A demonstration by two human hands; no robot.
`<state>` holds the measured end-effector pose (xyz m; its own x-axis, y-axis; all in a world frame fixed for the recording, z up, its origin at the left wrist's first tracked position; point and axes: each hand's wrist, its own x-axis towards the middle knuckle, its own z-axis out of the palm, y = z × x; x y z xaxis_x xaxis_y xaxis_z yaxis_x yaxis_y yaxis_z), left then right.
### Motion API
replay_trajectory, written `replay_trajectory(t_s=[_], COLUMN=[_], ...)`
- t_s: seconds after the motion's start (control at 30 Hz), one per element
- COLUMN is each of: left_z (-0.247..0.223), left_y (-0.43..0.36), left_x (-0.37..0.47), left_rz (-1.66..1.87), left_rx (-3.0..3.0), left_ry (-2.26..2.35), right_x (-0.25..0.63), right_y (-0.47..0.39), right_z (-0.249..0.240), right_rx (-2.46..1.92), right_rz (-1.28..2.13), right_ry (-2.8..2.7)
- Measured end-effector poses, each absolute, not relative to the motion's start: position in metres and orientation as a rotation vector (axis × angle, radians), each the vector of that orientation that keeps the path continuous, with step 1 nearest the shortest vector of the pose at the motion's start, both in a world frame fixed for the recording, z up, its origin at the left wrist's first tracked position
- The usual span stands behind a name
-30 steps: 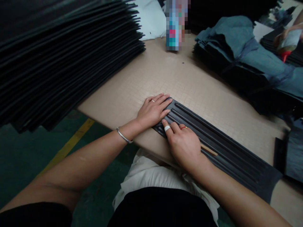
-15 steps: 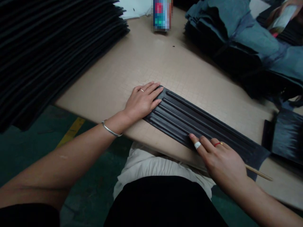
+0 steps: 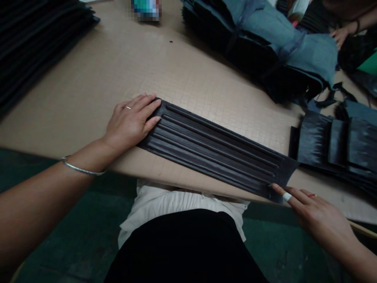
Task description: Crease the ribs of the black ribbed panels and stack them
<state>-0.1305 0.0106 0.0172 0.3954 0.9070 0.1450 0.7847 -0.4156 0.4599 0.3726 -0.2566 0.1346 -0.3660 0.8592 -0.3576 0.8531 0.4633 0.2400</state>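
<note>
A long black ribbed panel [image 3: 218,147], probably leather, lies flat along the front of the table. My left hand [image 3: 132,118] rests on its left end, fingers stretched out over the edge, palm down. At the panel's right end is my right hand [image 3: 318,212], its forefinger touching the near corner. A thin wooden stick [image 3: 363,228] juts out behind the right wrist and seems held under the palm; its other end is hidden.
A tall stack of black sheets [image 3: 38,43] stands at the far left of the tan table [image 3: 118,63]. Bundled grey-blue sheets [image 3: 309,51] and folded black pieces [image 3: 315,137] lie to the right. Another person's hand [image 3: 341,37] shows beyond, and a blurred-out object [image 3: 146,10] stands at the back.
My right hand has slid right along the panel to its end, the stick travelling with it. My left hand stays on the left end. The view has shifted to the right.
</note>
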Motion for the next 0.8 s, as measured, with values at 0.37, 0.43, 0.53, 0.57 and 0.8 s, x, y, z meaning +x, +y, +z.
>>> replay_trajectory(t_s=[0.37, 0.43, 0.53, 0.57, 0.8], left_z=[0.022, 0.024, 0.026, 0.027, 0.027], left_y=[0.004, 0.003, 0.002, 0.002, 0.004], left_x=[-0.123, -0.122, -0.122, -0.121, -0.121], left_rz=[0.473, 0.455, 0.453, 0.454, 0.450], left_rx=[2.462, 2.487, 2.501, 2.497, 2.457], left_ry=[1.542, 1.548, 1.560, 1.562, 1.558], right_x=[0.214, 0.155, 0.093, 0.080, 0.061], right_y=[-0.140, -0.107, -0.073, -0.065, -0.036], right_z=[0.114, 0.106, 0.104, 0.106, 0.120], right_rx=[1.556, 1.465, 1.371, 1.350, 1.196], right_rz=[-0.273, -0.345, -0.375, -0.375, -0.440], right_ry=[2.498, 2.523, 2.567, 2.583, 2.631])
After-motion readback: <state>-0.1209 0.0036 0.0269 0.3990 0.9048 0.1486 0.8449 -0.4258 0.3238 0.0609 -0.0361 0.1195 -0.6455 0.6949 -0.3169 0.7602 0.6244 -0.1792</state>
